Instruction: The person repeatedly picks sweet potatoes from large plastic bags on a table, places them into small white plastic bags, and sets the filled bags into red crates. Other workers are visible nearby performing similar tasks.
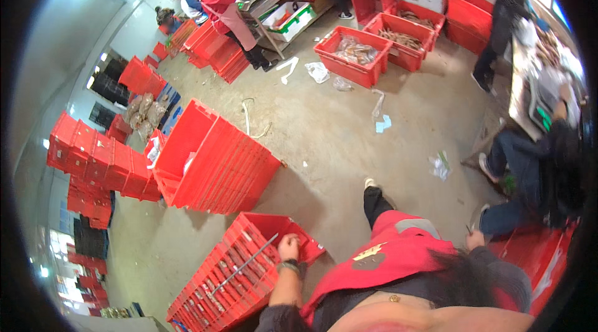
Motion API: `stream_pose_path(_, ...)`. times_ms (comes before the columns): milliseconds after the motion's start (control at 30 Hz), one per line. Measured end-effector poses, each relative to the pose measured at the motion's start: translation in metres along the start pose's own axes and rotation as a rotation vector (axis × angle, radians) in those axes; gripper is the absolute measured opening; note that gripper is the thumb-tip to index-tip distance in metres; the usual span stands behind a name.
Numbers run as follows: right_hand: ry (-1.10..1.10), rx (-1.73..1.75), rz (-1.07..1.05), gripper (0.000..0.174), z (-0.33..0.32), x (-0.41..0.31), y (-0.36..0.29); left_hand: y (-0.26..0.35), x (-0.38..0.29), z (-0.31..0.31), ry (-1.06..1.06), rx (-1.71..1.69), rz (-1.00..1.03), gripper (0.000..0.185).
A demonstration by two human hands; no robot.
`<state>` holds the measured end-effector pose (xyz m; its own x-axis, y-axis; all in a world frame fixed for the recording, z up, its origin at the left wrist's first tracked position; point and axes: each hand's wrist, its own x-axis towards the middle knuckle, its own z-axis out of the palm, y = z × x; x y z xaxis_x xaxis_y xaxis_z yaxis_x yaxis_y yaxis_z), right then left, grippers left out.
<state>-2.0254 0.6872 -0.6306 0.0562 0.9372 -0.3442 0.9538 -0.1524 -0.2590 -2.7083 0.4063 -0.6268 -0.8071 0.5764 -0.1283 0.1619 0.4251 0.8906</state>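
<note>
My left hand [288,245], with a band at its wrist, is over the near end of a stack of red plastic crates [233,266]. A long thin metal rod [245,264] lies across the crates' side, its upper end close to my fingers; whether I hold it or the crate's rim cannot be told. On the other side of my red apron [392,257], my right hand [475,240] is closed around a small thin dark object [468,228], too small to identify.
A tall stack of red crates [219,159] stands ahead on the left. Open crates with bagged goods [352,56] and brownish produce [399,40] sit farther off. A seated person [532,164] works at a table on the right. Plastic scraps [439,165] litter the concrete floor.
</note>
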Motion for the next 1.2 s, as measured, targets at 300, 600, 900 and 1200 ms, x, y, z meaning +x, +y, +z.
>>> stream_pose_path(300, -0.087, -0.06, -0.35, 0.028, 0.011, 0.364, -0.482, 0.178, 0.311, 0.011, 0.132, -0.388, -0.277, 0.018)
stream_pose_path(600, -0.822, 0.642, -0.876, 0.036, -0.002, 0.43, -1.2, 0.305, 0.715, -0.046, -0.118, -0.465, -0.116, 0.024)
stream_pose_path(900, -1.163, 0.469, -1.648, 0.044, -0.008, 0.439, -1.611, 0.389, 1.119, -0.125, -0.557, -0.247, 0.04, 0.044)
stream_pose_path(1200, -1.512, 0.226, -1.892, 0.057, 0.116, 0.459, -2.077, 0.324, 1.443, -0.321, 0.166, -0.391, -0.041, 0.022)
